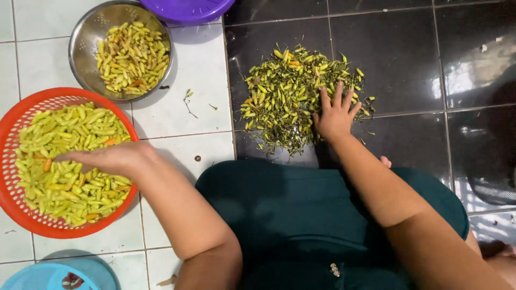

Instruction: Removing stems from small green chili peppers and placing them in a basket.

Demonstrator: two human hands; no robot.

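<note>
Orange basket (11,177), one, sits on the white tiles (199,70) at the left edge of the floor, full of yellow-green chillies (64,129). One steel bowl (80,37) behind it holds more. One purple lid (188,8) and one blue bowl (48,276) peek in. The floor is half white tiles, half shiny black tiles (408,59). The left hand (105,158) lies flat over the basket, fingers together. The right hand (336,115) presses spread, open fingers on one messy pile of chillies and stems (285,96) on the black tiles.
</note>
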